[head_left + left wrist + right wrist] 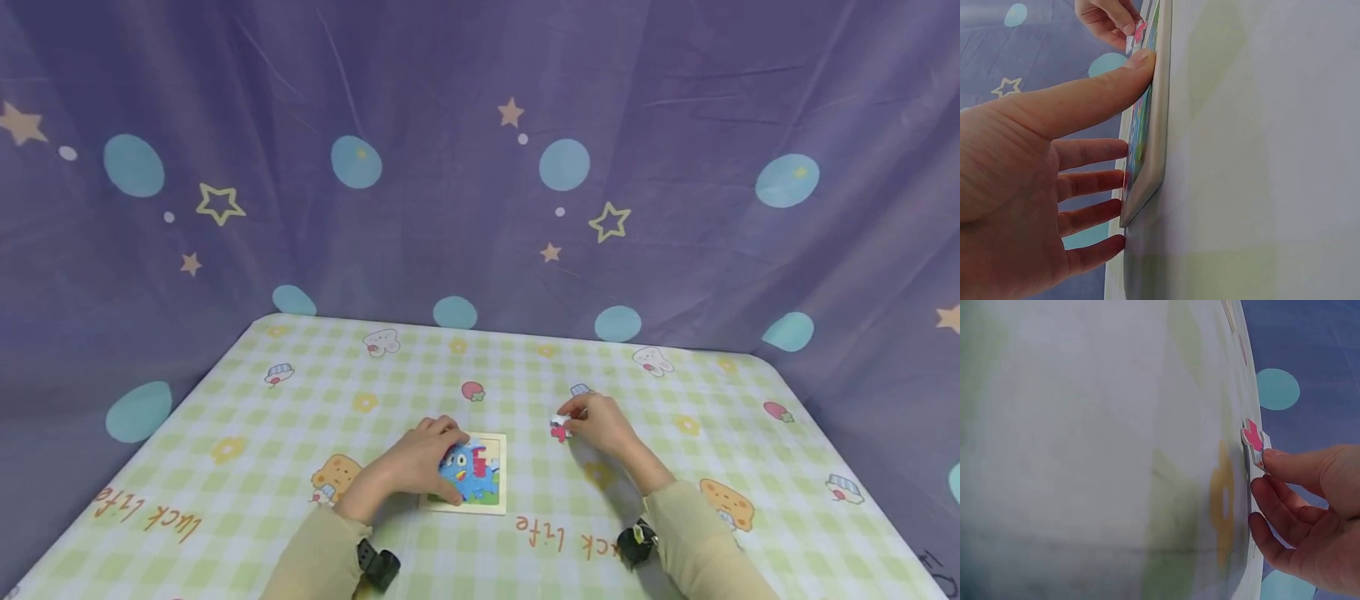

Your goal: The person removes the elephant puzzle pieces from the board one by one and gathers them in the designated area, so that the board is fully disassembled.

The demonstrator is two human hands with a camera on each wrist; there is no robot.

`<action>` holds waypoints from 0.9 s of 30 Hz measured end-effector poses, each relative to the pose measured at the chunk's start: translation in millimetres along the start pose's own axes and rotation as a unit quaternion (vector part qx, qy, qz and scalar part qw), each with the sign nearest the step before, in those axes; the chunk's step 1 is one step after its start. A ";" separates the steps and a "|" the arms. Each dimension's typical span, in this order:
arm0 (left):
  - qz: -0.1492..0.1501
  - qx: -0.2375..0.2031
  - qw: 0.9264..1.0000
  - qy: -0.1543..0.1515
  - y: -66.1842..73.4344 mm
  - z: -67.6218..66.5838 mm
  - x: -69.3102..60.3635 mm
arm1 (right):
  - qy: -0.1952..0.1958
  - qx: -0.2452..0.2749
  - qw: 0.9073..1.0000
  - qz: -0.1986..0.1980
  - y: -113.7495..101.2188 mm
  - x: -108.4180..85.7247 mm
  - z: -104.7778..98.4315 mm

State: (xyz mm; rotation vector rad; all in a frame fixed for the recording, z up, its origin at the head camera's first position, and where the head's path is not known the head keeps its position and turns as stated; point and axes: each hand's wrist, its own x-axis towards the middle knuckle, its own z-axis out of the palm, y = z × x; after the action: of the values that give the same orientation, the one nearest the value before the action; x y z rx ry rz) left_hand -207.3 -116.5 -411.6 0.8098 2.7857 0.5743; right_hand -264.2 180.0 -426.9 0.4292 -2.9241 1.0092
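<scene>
A square wooden jigsaw puzzle [491, 508] lies on the table, showing a blue cartoon creature on green. Bare wood shows in its upper right part. My left hand [422, 457] rests over the puzzle's left side. In the left wrist view the thumb [1113, 87] lies on the board's near edge, and the fingers reach straight toward its far side. To the right of the board, my right hand [602, 427] pinches a small pink and white puzzle piece [1252, 439] between thumb and fingers. The piece is at or just above the tabletop; I cannot tell which.
A green and white checked cloth [360, 450] with printed cartoons covers the table. Behind it hangs a purple curtain [465, 208] with stars and blue dots. Black cameras are strapped to the left wrist [378, 567] and the right wrist [637, 543].
</scene>
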 end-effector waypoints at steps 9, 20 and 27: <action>0.000 -0.002 1.000 0.001 0.0 0.9 -0.4 | 0.003 -0.015 1.000 0.011 -0.6 2.5 1.8; 0.005 0.002 1.000 0.003 -1.2 1.3 -0.1 | -0.001 -0.024 1.000 -0.002 -1.5 4.5 2.8; 0.001 -0.002 1.000 0.001 -0.7 0.3 -0.2 | -0.002 -0.024 1.000 0.001 -3.1 4.3 2.6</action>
State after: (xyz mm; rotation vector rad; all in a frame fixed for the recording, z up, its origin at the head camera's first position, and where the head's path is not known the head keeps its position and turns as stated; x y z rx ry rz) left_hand -207.4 -117.0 -412.2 0.8105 2.7848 0.5795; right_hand -267.3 174.9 -426.6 0.4272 -2.9467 0.9383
